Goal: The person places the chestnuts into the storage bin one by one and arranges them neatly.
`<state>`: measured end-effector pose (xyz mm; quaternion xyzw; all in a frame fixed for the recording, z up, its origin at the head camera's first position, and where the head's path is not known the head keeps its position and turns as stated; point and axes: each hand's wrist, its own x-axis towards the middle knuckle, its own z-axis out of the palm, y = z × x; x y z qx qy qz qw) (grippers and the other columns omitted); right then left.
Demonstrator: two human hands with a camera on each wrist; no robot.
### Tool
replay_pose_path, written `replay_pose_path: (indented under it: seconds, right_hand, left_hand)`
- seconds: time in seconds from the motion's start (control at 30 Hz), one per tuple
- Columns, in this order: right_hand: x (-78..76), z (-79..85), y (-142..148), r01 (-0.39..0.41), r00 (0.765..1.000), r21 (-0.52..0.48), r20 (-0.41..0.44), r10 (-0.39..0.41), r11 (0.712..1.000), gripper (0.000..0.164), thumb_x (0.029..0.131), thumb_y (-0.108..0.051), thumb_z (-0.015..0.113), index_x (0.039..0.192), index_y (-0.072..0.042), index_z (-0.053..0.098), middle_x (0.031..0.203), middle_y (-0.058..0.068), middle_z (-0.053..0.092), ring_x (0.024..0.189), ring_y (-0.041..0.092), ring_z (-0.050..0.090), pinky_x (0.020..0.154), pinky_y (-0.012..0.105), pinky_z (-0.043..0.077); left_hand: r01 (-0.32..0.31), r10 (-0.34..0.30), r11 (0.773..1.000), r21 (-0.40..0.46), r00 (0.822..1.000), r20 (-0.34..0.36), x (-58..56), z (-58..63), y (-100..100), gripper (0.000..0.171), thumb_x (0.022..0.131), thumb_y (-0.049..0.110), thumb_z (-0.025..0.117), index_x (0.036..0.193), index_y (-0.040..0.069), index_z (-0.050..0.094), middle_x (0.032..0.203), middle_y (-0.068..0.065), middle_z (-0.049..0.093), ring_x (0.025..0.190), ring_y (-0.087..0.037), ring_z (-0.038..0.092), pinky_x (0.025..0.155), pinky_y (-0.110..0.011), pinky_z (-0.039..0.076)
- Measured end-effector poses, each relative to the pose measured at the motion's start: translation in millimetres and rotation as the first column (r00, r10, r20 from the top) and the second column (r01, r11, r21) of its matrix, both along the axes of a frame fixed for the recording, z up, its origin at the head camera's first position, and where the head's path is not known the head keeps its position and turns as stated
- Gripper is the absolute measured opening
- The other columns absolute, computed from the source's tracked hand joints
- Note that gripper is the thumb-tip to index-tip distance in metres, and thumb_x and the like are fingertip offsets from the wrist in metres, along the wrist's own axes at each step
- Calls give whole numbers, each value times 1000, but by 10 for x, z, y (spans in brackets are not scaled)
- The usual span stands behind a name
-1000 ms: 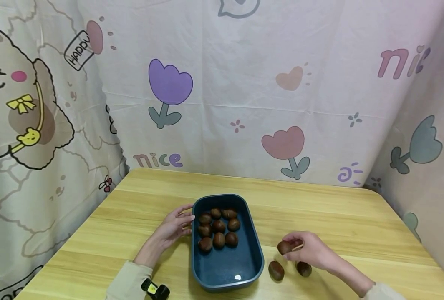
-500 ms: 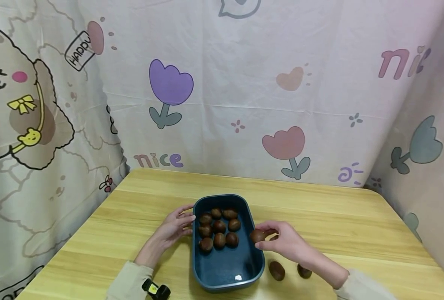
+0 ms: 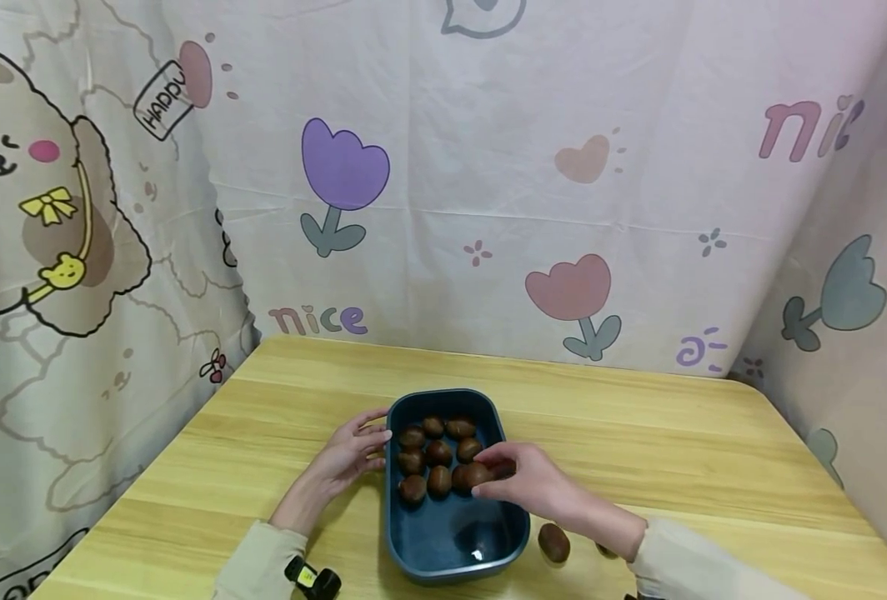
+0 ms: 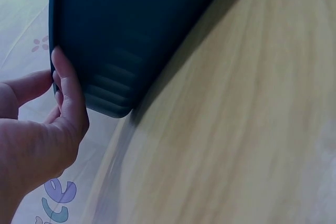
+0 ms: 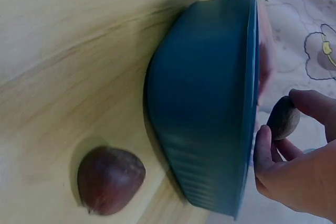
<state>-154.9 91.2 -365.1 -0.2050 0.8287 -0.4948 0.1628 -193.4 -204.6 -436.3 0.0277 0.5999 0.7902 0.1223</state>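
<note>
Below the right hand [image 3: 522,483], chestnuts [image 3: 438,454] crowd the far half of the blue tray [image 3: 514,521]; its near half lies bare. Behind that hand's wrist, a loose chestnut [image 3: 553,542] sits on the table [image 3: 676,450], with open wood beyond.

I see a light wooden tabletop [image 3: 638,433] with a streaky grain, set against a printed cloth backdrop. A dark blue tray [image 3: 454,558] sits on it near the front edge. Just right of the tray one loose chestnut [image 3: 553,542] lies on the wood, and a second chestnut [image 3: 603,550] peeks out beside it, mostly hidden.
</note>
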Motion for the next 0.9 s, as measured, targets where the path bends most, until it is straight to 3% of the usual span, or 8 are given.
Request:
replay_pose_path:
  seconds: [0.3,0.6,0.9]
  right_hand:
    - [2,-140,-235,-21,996,-20,88,22,1000,31,79,-11,80,105,0,67,87,2,62,81,15,56,71,29,50]
    - [105,-354,-507,-41,991,-18,130,43,999,23,74,-4,82,94,-2,70,80,0,63,74,13,57,66,27,48]
    - [56,-447,-643,-101,995,75,21,100,992,21,75,-10,82,92,-5,72,78,-3,64,73,9,57,67,26,48]
  left_hand:
    - [-11,11,1000,12,1000,9,5,20,13,55,96,-1,52,144,-7,26,95,-3,55,75,-11,57,65,-25,51]
    - [-8,8,1000,-3,1000,4,3,5,11,54,96,0,52,143,-7,27,97,-4,55,77,-11,56,68,-27,51]
    - [-4,4,1000,4,1000,-6,2,-12,3,52,96,1,53,142,-7,29,99,-5,57,81,-14,58,69,-28,51]
